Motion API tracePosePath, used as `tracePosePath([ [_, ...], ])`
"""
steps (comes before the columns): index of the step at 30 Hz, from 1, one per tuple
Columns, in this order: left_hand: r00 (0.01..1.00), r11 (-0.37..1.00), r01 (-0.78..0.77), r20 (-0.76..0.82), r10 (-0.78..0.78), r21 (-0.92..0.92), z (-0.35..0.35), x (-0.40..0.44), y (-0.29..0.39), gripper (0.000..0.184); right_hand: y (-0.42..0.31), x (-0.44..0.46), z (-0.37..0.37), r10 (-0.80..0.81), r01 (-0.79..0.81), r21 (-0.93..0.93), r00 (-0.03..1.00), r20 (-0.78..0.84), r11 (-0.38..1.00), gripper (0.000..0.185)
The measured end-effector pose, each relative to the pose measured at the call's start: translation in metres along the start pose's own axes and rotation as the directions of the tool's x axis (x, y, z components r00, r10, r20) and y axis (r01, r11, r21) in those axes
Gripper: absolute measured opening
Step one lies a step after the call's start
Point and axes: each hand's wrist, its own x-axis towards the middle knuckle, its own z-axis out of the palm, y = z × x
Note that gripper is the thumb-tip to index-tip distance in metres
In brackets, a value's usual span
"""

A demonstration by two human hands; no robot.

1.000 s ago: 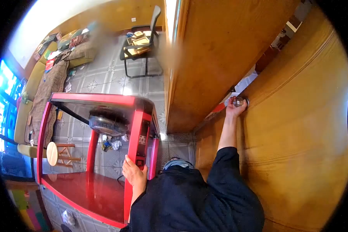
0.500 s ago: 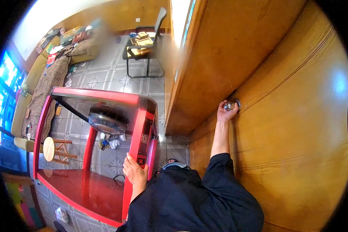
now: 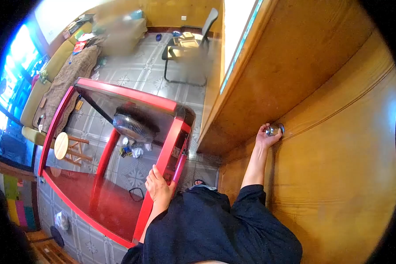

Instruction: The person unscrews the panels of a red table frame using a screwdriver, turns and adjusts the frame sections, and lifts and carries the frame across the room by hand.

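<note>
My right hand (image 3: 268,136) is closed around a round metal doorknob (image 3: 275,130) on the yellow-brown wooden door (image 3: 334,176). At the left, my left hand (image 3: 159,185) grasps the near post of a red-framed case (image 3: 163,160), with the fingers over the post's left side and the thumb toward the right. The case has clear panels, a red base and a control strip with switches on the post. A round fan with a wire guard (image 3: 134,127) shows through its panels; whether it is inside or behind cannot be made out.
A wooden door frame (image 3: 237,83) rises beside the door. On the tiled floor stand a wooden stool (image 3: 62,146) and a black chair (image 3: 185,81) bearing wooden pieces. A covered sofa (image 3: 70,79) lines the far left. Crumpled litter (image 3: 137,152) and a plastic bag (image 3: 61,221) lie around.
The view has turned slightly, so the room and the case's top sit farther right. The case looks more tilted. Both hands keep their places on the knob and the post.
</note>
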Motion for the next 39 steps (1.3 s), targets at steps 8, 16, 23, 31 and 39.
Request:
tracePosePath([
  [8, 1.0, 0.999, 0.013, 0.013, -0.012, -0.034, 0.002, 0.0, -0.001, 0.094, 0.003, -0.012, 0.011, -0.121, 0.069, -0.291, 0.979, -0.163, 0.954, 0.044],
  [16, 0.995, 0.989, -0.097, -0.03, 0.094, -0.108, -0.009, -0.003, -0.008, 0.091, 0.057, -0.05, -0.043, -0.084, 0.073, -0.759, 0.996, 0.025, 0.647, 0.032],
  [23, 0.979, 0.97, 0.177, 0.135, -0.155, -0.167, -0.026, -0.007, -0.027, 0.062, 0.15, -0.158, -0.088, 0.635, -0.291, -0.931, 0.767, -0.091, 0.218, 0.036],
  [31, 0.877, 0.891, 0.42, 0.331, -0.349, -0.173, -0.025, -0.007, -0.036, 0.054, 0.189, -0.166, -0.08, 0.924, -0.569, -0.821, 0.334, -0.188, 0.038, 0.053],
  [39, 0.919, 0.918, 0.364, 0.224, -0.325, -0.159, -0.019, -0.001, -0.036, 0.049, 0.191, -0.158, -0.104, 0.906, -0.425, -0.904, 0.399, -0.142, 0.045, 0.056],
])
